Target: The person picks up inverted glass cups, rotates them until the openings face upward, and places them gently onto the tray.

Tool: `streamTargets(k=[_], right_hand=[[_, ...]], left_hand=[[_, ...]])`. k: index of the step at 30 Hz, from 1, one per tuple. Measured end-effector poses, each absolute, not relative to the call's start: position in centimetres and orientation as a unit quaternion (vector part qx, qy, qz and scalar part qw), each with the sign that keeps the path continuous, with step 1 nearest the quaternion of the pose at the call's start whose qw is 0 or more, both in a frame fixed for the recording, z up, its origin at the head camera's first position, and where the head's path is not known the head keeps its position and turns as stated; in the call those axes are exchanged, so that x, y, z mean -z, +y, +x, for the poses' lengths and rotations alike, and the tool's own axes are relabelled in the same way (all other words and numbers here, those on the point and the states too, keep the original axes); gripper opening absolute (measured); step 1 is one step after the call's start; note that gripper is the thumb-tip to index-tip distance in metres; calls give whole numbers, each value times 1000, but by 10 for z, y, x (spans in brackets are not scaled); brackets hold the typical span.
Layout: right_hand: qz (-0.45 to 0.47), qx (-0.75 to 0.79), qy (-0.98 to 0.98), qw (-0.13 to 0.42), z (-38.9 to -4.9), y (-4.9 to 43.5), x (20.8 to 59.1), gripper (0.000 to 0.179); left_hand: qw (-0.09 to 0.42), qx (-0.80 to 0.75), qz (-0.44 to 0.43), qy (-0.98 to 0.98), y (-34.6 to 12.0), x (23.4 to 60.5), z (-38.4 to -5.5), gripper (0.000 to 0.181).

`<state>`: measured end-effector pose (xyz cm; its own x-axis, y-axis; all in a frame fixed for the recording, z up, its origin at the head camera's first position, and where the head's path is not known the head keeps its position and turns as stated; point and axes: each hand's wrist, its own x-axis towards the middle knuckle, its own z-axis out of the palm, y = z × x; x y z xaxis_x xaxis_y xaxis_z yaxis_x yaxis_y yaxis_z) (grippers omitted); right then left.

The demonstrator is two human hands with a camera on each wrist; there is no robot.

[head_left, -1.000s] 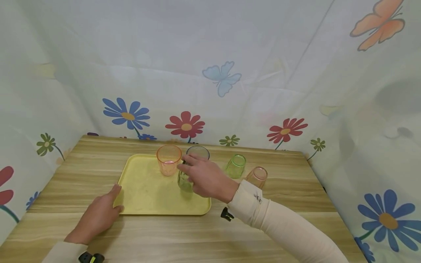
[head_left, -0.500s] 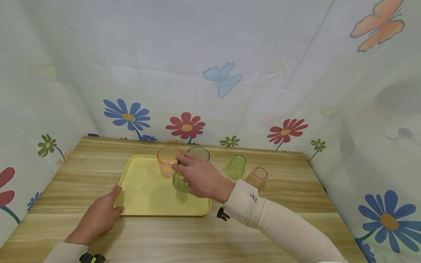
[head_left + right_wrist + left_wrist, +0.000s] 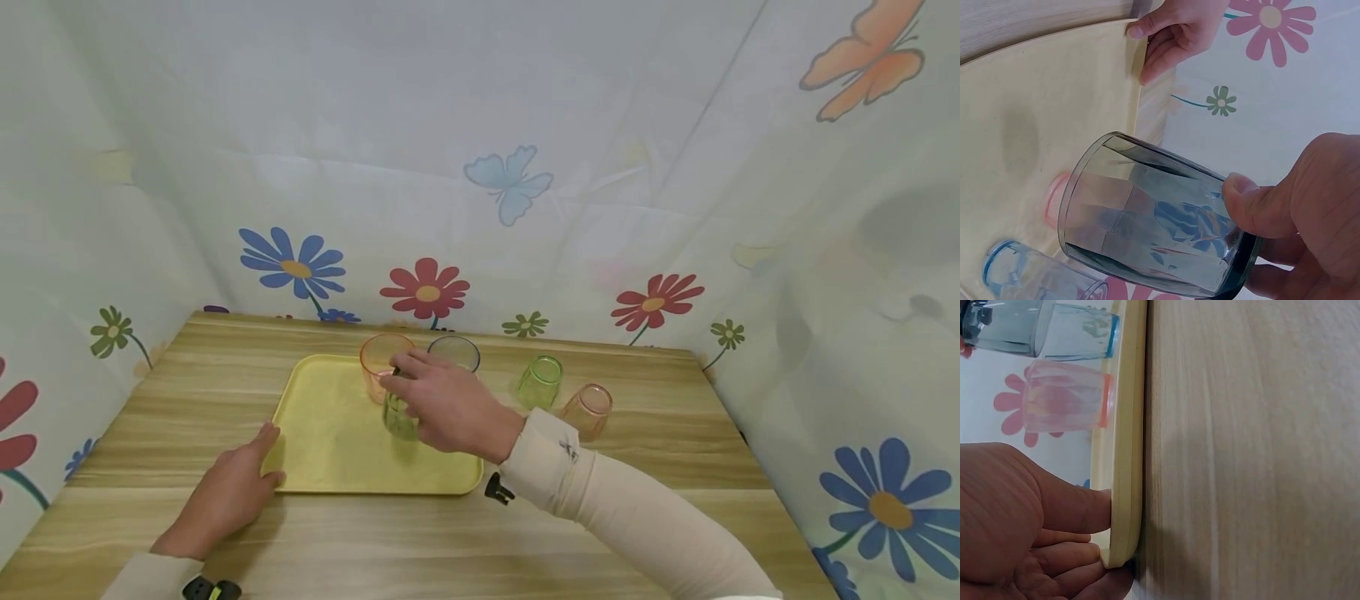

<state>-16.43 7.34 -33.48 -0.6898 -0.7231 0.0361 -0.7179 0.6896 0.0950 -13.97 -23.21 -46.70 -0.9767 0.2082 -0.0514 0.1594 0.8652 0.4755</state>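
My right hand [image 3: 453,404] grips a smoky grey-green drinking glass [image 3: 1147,212] by its thick base. The glass hangs mouth down above the yellow tray [image 3: 337,450], its rim apart from the surface in the left wrist view. At the tray's near left corner my left hand [image 3: 228,492] pinches the edge, thumb over the rim and fingers at the outer side. Upright on the tray's far side stand a pink-orange glass [image 3: 1063,397] and a blue glass [image 3: 1079,334]. In the head view the right hand partly covers both.
Right of the tray, a green glass [image 3: 540,383] and an orange glass [image 3: 587,411] stand mouth down on the wooden table [image 3: 360,542]. A flowered curtain [image 3: 375,183] closes off the back and sides.
My right hand has carried the grey-green glass a little to the left over the tray. The left hand stays at the tray's corner, and the other glasses have not moved.
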Motion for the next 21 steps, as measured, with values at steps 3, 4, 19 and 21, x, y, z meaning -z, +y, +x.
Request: streamTargets(k=[3, 4, 19, 21], right_hand=[[395, 38, -917, 33, -165, 71, 334, 54], [396, 38, -917, 33, -165, 70, 334, 54], [412, 40, -908, 63, -165, 57, 331, 49], [411, 41, -908, 63, -165, 56, 331, 49]], left_hand=[[49, -243, 97, 964, -232, 467, -139, 70], [47, -243, 97, 964, -232, 467, -139, 70], [43, -242, 97, 965, -233, 469, -140, 71], [42, -244, 98, 964, -232, 469, -139, 71]])
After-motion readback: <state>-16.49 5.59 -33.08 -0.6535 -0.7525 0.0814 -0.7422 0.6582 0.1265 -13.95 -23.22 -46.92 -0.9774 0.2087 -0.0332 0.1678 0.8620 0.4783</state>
